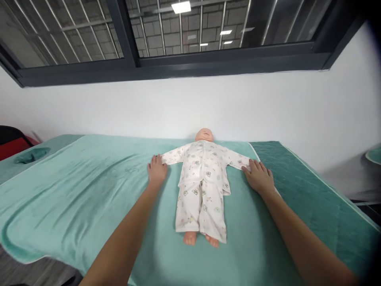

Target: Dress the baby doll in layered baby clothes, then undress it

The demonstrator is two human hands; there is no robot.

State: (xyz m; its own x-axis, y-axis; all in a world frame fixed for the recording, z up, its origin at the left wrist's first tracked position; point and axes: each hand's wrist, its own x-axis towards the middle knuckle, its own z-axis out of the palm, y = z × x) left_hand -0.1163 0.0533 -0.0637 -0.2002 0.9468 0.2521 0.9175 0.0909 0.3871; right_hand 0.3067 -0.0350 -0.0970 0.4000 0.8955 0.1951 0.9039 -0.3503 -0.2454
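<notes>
A baby doll (204,135) lies on its back, its head near the wall and its bare feet toward me. It wears a white patterned pajama top (204,163) and matching pajama pants (190,206). Both arms stretch out sideways inside the sleeves. My left hand (157,171) is at the cuff of the left-side sleeve (174,155), thumb and fingers closed around its end. At the opposite cuff, my right hand (259,175) pinches the right-side sleeve (238,159) between thumb and fingers. The doll's hands are hidden.
Beneath the doll spreads a light green blanket (98,186), wrinkled at the left, over a darker green quilted cover (309,194). Behind is a white wall (133,107) below a dark-framed window (190,65) with bars. A red and black object (13,145) stands far left.
</notes>
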